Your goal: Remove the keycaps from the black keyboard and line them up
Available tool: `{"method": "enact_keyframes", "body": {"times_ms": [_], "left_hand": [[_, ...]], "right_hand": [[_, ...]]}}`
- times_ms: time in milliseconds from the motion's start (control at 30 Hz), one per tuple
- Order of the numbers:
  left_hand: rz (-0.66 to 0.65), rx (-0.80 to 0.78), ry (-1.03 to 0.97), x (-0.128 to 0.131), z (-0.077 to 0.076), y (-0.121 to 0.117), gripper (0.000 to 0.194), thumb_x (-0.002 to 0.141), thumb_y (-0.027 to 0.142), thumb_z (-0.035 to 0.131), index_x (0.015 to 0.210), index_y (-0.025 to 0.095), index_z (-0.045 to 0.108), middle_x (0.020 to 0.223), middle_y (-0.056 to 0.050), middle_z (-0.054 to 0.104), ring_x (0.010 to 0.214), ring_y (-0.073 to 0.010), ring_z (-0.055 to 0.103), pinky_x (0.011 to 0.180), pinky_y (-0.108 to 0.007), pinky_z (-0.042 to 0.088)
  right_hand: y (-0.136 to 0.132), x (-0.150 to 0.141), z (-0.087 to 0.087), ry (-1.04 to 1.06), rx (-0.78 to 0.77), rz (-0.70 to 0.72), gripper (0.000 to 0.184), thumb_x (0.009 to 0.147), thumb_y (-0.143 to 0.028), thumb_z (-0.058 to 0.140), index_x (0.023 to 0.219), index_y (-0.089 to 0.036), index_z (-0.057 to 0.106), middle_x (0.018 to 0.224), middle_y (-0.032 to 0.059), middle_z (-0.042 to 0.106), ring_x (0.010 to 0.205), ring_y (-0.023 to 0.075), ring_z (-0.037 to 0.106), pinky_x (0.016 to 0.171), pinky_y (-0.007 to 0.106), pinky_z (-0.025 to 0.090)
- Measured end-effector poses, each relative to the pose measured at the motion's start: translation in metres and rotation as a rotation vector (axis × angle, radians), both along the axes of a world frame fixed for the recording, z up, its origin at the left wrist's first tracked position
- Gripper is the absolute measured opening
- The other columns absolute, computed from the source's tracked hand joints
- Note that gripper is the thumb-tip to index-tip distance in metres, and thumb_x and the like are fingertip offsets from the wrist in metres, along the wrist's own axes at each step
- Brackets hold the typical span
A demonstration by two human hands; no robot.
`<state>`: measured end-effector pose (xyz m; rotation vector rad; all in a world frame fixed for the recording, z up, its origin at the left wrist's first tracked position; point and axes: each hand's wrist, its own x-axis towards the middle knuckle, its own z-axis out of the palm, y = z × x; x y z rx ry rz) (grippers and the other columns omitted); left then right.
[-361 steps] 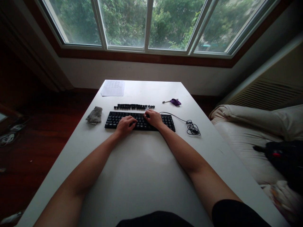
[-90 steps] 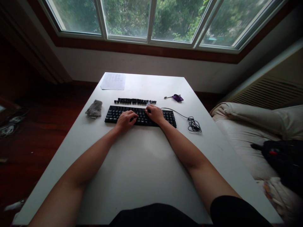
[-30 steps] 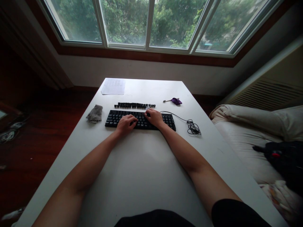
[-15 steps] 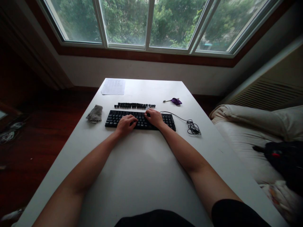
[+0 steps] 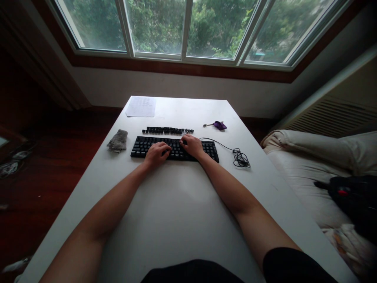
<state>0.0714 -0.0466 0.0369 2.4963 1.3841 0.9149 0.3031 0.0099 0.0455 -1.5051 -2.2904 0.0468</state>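
Little but our viewpoint has shifted since the earlier frame, 12 seconds ago; both our hands stay on the black keyboard (image 5: pixel 138 146), which lies flat on the white table (image 5: pixel 176 204). Our left hand (image 5: pixel 157 154) is half curled over its middle keys, our right hand (image 5: pixel 192 145) half curled at its far edge; we cannot tell whether either pinches anything. From the keyboard's middle, black keycaps (image 5: pixel 165 130) lie in 2 rows at 12 o'clock, a purple item (image 5: pixel 219 125) at 2, the bundled cable (image 5: pixel 241 158) at 3, a gray cloth (image 5: pixel 118 140) at 9, and a paper sheet (image 5: pixel 140 107) at 11. We see lines on the sheet, too small to read, as are the key legends.
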Motion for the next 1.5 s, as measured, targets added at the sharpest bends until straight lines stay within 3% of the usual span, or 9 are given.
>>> {"method": "enact_keyframes", "body": {"times_ms": [1500], "left_hand": [[-0.002,-0.008,0.000,-0.0006,-0.0008,0.0009,0.019,0.093,0.028,0.056,0.104,0.026,0.071,0.107,-0.005,0.069,0.100,-0.0234,0.062,0.088,-0.040,0.045]], "right_hand": [[0.0009,-0.0014,-0.0025,-0.006,-0.008,-0.007,0.024,0.096,-0.040,0.052,0.104,-0.025,0.068,0.108,0.0056,0.067,0.089,0.0221,0.059,0.068,0.030,0.036]]}}
